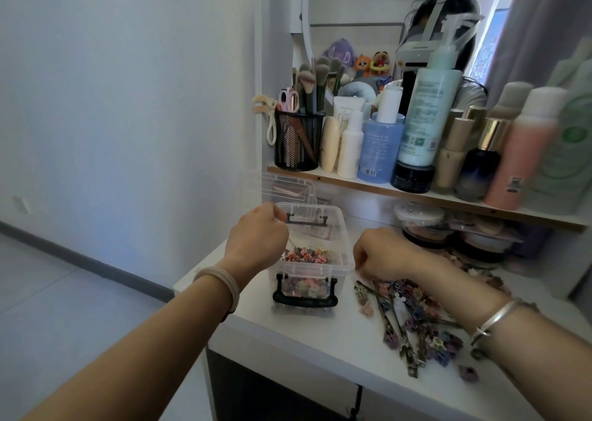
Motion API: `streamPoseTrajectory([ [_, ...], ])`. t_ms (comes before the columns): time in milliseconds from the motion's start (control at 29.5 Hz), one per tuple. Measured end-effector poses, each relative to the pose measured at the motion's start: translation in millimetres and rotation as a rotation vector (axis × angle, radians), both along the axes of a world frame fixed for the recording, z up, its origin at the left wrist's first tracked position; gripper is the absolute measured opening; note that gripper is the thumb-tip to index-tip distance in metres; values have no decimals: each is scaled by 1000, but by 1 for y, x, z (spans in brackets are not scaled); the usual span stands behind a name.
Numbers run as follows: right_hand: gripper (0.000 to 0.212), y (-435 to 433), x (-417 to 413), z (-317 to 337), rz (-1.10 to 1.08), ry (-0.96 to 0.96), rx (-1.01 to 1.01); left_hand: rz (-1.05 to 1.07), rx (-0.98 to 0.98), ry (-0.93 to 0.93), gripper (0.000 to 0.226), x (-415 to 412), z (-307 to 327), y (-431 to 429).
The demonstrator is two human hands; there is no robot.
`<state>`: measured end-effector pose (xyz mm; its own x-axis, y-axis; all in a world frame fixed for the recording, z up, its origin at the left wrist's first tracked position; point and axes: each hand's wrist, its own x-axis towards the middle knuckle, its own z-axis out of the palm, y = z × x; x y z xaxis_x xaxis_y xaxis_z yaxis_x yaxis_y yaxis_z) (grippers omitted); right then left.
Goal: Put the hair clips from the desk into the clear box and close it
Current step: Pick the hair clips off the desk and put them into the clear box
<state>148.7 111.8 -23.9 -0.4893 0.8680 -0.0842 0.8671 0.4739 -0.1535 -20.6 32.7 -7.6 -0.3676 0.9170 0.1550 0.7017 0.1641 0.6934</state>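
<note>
Light, stiff, snaggy hair clips (pixel 413 318): pinch by the metal shank; left hand (pixel 256 239) pinching one over clear box (pixel 312 254), right hand (pixel 381 254) grip untellable.

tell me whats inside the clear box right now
Small colourful hair clips lie in the clear box. The left hand covers its left edge, so anything beneath cannot be seen.

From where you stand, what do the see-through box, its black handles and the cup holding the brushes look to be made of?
The clear box looks like glossy transparent plastic: the clips inside show through its walls. Its black handles seem to be matte moulded plastic. The brush cup looks like black metal mesh, judging by its fine see-through grid, though coated wire or plastic cannot be ruled out.
</note>
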Motion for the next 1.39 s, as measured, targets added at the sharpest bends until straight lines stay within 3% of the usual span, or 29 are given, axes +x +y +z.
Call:
streamPoseTrajectory([
  [68, 19, 0, -1, 8, -32, 154, 52, -1, 5, 0, 33, 0, 0, 0],
  [135, 12, -2, -3, 24, -78, 466, 99, 1, 10, 5, 34, 0, 1, 0],
  [237, 8, -9, -8, 42, -6, 862, -8, 1, 6, 3, 34, 0, 0, 1],
  [339, 11, -14, -13, 46, 74, 867, -170, -3, -1, -12, 33, 0, 0, 0],
  [474, 22, -11, -4, 49, -3, 962, -145, -1, 2, -13, 34, -1, 1, -1],
  [576, 18, -11, 7, 42, -75, 810, -107, -1, -6, -7, 35, 0, 0, -3],
  [677, 6, -21, 15, 31, -108, 374, -222, 3, -5, -7, 34, 1, 0, -5],
  [745, 22, -32, 16, 22, -103, 116, -269, 4, -6, -11, 34, 1, 0, -7],
  [813, 36, -38, 12, 15, -101, 17, -200, 0, -8, -9, 33, 2, 0, -10],
  [948, 39, -39, 8, 9, -102, -24, -95, 3, -11, -2, 34, 2, 1, -16],
  [1388, 19, -22, 0, -4, -254, 199, -54, -3, -6, -1, 33, 2, 2, -19],
])
